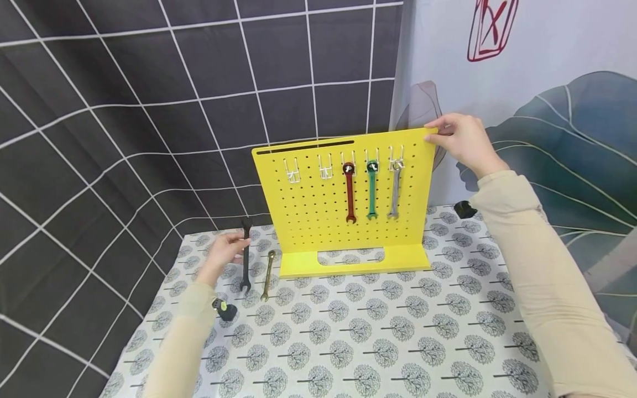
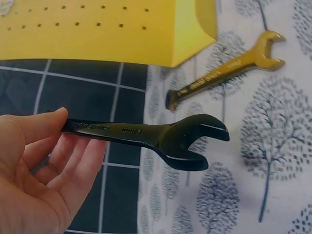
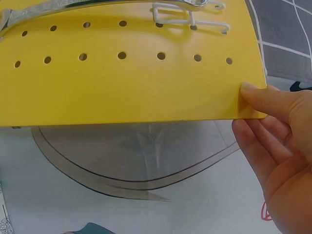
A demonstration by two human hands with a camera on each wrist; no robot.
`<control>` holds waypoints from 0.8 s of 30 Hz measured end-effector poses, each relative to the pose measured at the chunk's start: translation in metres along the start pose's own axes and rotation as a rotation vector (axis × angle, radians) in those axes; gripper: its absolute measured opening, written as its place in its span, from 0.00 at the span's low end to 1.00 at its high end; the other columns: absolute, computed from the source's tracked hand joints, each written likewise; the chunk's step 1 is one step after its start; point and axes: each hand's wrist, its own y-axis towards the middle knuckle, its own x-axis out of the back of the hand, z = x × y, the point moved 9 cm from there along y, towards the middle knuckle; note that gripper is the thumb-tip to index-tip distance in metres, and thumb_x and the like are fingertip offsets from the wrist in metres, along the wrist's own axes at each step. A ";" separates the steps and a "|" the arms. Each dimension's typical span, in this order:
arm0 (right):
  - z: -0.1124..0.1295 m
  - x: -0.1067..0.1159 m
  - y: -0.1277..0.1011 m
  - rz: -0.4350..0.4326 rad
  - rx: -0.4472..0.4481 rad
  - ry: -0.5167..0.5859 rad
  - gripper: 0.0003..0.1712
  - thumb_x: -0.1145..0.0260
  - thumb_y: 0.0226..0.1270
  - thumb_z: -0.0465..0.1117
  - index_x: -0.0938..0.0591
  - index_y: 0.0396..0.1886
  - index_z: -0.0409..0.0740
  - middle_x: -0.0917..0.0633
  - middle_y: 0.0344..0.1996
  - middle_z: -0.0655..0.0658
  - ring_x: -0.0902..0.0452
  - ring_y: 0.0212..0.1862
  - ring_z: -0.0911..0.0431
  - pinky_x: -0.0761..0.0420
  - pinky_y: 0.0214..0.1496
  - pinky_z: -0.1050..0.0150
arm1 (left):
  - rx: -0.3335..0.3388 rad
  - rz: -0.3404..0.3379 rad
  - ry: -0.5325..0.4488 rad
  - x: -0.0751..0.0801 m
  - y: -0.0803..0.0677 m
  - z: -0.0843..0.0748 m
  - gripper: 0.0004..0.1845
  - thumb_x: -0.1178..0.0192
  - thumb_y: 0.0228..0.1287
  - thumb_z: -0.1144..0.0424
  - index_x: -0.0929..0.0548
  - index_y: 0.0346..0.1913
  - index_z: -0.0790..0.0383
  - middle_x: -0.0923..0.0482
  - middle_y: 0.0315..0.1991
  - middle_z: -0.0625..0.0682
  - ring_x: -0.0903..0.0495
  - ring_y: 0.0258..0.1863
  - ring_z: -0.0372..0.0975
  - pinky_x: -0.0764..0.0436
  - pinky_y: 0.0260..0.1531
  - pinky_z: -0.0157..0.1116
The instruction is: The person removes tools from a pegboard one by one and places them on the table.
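Note:
In my left hand (image 1: 226, 252) I pinch a black wrench (image 2: 112, 134) by its handle, its open-ended jaw pointing down toward the table. My right hand (image 1: 463, 141) grips the upper right corner of a yellow pegboard (image 1: 308, 221), thumb in front and fingers behind. Red (image 1: 350, 193), green (image 1: 372, 190) and silver (image 1: 396, 190) wrenches hang from white hooks on the board's right half. Two white hooks at its left, a far-left hook (image 1: 293, 176) and its neighbour (image 1: 325, 172), carry nothing. A brass-coloured wrench (image 1: 268, 275) lies on the table left of the board's base.
A tree-patterned cloth (image 1: 358, 331) covers the table. Behind the board hangs a dark curtain with white grid lines (image 1: 214, 83). To the right is a pale wall hanging (image 1: 547, 155) with blue leaf shapes.

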 end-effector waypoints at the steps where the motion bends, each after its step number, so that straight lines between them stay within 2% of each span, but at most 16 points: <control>1: 0.000 0.000 0.000 0.000 0.000 -0.001 0.23 0.32 0.72 0.44 0.19 0.62 0.41 0.18 0.59 0.37 0.21 0.59 0.43 0.22 0.56 0.50 | 0.009 -0.002 0.010 -0.001 0.001 0.003 0.25 0.41 0.73 0.64 0.29 0.65 0.79 0.23 0.57 0.72 0.19 0.32 0.36 0.12 0.42 0.44; 5: -0.002 0.000 0.000 0.004 -0.006 0.001 0.23 0.32 0.72 0.45 0.19 0.62 0.41 0.19 0.59 0.37 0.21 0.59 0.43 0.22 0.56 0.51 | 0.027 0.007 0.057 -0.004 0.002 0.010 0.26 0.40 0.72 0.63 0.29 0.65 0.78 0.23 0.58 0.71 0.19 0.34 0.38 0.13 0.43 0.48; 13: -0.003 -0.002 0.000 0.004 -0.009 0.006 0.23 0.32 0.72 0.44 0.19 0.63 0.41 0.19 0.59 0.37 0.21 0.59 0.43 0.22 0.56 0.51 | 0.075 -0.001 0.101 -0.008 0.003 0.025 0.24 0.41 0.73 0.62 0.26 0.64 0.75 0.24 0.58 0.69 0.20 0.44 0.48 0.12 0.41 0.42; 24: -0.004 -0.001 -0.001 0.005 -0.010 0.008 0.24 0.33 0.72 0.44 0.20 0.63 0.41 0.20 0.60 0.36 0.21 0.60 0.42 0.22 0.58 0.48 | 0.082 -0.030 0.122 -0.010 0.009 0.031 0.24 0.39 0.71 0.62 0.25 0.63 0.75 0.22 0.56 0.70 0.18 0.40 0.46 0.11 0.38 0.41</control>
